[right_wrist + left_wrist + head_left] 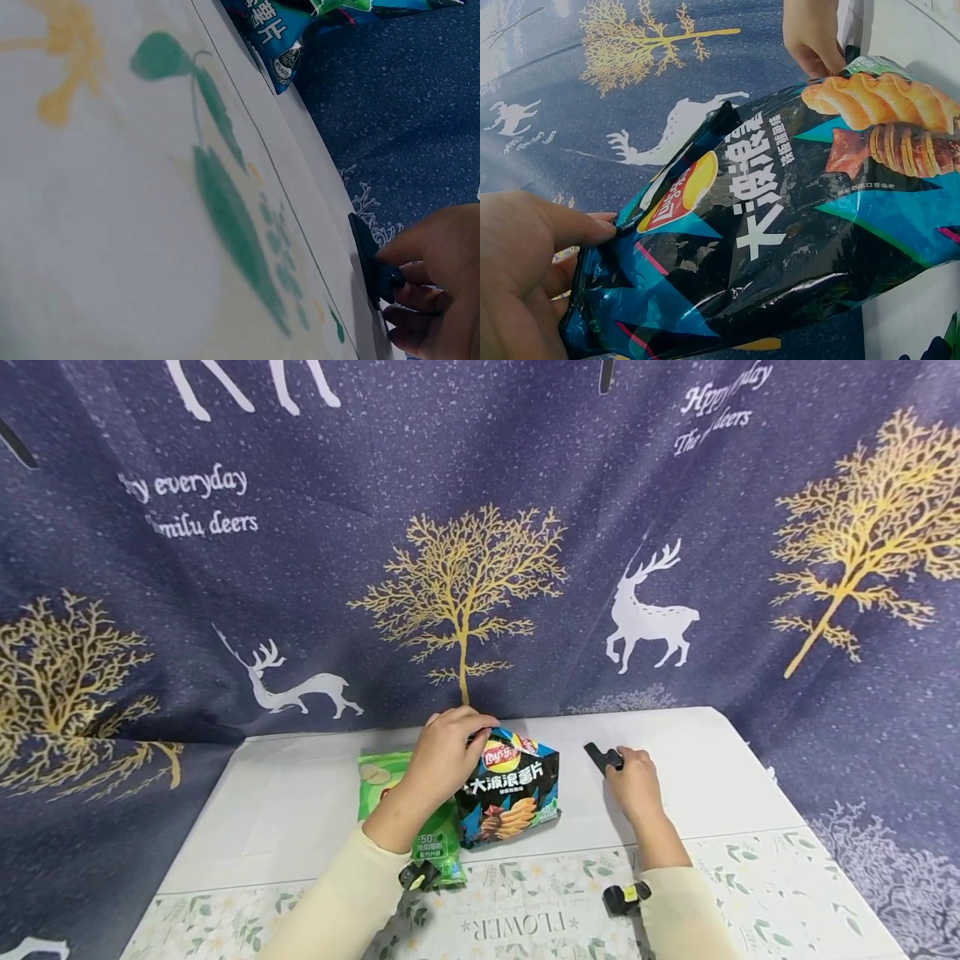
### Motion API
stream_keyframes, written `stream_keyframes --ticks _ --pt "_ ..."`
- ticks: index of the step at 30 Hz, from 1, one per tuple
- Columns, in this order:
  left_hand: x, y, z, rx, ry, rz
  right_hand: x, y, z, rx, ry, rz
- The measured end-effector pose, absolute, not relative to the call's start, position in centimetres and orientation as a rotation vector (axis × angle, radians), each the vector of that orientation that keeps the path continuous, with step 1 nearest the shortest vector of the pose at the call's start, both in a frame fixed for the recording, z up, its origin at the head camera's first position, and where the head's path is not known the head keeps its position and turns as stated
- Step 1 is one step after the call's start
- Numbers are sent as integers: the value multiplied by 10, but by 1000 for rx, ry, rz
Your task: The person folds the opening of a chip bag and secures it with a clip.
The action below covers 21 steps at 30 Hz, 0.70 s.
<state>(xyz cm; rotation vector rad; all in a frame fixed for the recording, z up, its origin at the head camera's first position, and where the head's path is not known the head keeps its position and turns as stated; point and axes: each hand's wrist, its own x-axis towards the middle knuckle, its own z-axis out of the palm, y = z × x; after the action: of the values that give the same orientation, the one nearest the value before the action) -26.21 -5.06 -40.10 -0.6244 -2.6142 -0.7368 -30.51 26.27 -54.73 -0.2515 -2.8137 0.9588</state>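
A black and blue bag of potato chips [513,793] stands tilted on the table. My left hand [442,752] pinches its top corner between thumb and fingers. In the left wrist view the chip bag [795,247] fills much of the picture, with the left thumb [592,225] on its folded top edge. To the right, my right hand [637,781] holds a long black clip [597,760] by its handle, low over the table. The right wrist view has fingers curled round the handle of the clip [365,247]. Part of the clip is hidden by the hand.
A green chip bag [372,789] lies left of the black one, partly under my left forearm. The table [292,802] is white with a floral strip [517,893] at the front. Behind it hangs a dark blue cloth [480,460] with deer and trees.
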Motion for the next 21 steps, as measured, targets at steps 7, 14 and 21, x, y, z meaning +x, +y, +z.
stream_keyframes --ticks 7,14,21 --pt "-262 -51 -400 -634 -2600 -736 -306 262 -547 -251 -2788 964" --pt "-262 -51 -401 -634 -2599 -729 -305 262 -547 -223 -2765 992" --pt "-262 -51 -402 -631 -2608 -740 -306 265 -545 -189 -2745 1009"
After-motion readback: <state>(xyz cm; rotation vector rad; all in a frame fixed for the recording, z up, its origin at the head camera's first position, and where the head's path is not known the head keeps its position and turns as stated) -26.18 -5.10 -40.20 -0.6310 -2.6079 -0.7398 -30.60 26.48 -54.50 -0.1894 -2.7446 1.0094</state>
